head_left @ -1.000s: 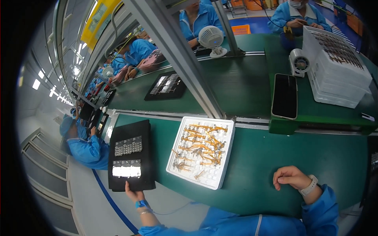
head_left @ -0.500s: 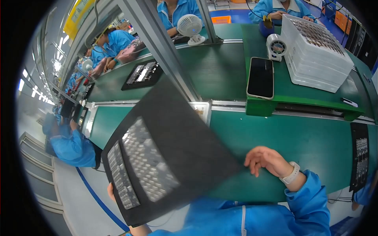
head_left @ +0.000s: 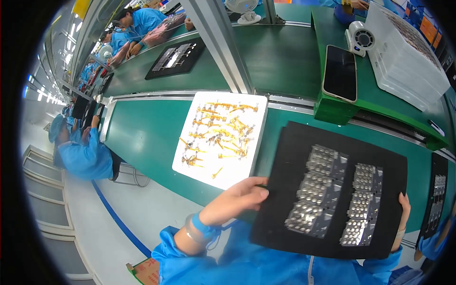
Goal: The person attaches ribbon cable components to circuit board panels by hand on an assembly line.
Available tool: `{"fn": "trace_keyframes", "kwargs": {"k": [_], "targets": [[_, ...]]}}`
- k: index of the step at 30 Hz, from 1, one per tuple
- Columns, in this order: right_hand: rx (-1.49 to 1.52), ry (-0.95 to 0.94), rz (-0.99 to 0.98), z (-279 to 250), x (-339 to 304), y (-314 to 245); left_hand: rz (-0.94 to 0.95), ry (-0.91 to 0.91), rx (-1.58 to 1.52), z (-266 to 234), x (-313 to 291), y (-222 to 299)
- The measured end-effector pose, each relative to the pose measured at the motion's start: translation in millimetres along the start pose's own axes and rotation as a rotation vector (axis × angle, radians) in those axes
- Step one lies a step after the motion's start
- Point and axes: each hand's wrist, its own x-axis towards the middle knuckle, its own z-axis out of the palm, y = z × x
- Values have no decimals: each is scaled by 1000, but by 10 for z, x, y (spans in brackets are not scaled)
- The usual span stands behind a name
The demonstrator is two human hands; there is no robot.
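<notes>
A flat black board is tilted in front of me at the right, with small metal-dotted electronic pieces in two columns on its face. My left hand meets the board's left edge, its thumb and fingers closed there; the fingertips are partly hidden. Round the right edge curl the fingers of my right hand, most of that hand being behind the board. Left of the board, a white tray on the green bench holds many small orange flexible strips with metal ends.
A phone and a small white fan sit on a raised green shelf beside stacked white trays. A metal post rises behind the bench. Another loaded black board lies on the far belt; co-workers sit at the left.
The black board has swung from left to right and turned. My right hand, free before, now grips its right edge; my left is at its left edge. The strip tray has come into view.
</notes>
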Motion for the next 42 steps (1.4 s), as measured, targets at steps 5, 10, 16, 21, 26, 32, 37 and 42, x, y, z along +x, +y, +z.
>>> {"fn": "trace_keyframes", "kwargs": {"k": [5, 10, 16, 21, 26, 32, 37, 42], "targets": [[-199, -207, 36, -827, 464, -2, 496, 35, 488, -319, -266, 314], [-442, -138, -65, -692, 776, 158, 942, 541, 1285, -574, 222, 483], [-471, -109, -76, -505, 774, 199, 795, 641, 1611, -604, 439, 460], [-506, -50, -117, -487, 727, 205, 1032, 698, 1592, -539, 463, 455], [-532, -80, -118, -456, 794, 175, 992, 656, 1423, -523, 415, 500], [-573, -53, -182, -561, 885, 196, 1001, 678, 1333, -555, 304, 555], [-587, -75, -128, -640, 962, 109, 1035, 599, 1182, -193, 115, 621], [-608, -105, -137, -516, 1070, 53, 1047, 175, 1161, 422, 192, 449]]}}
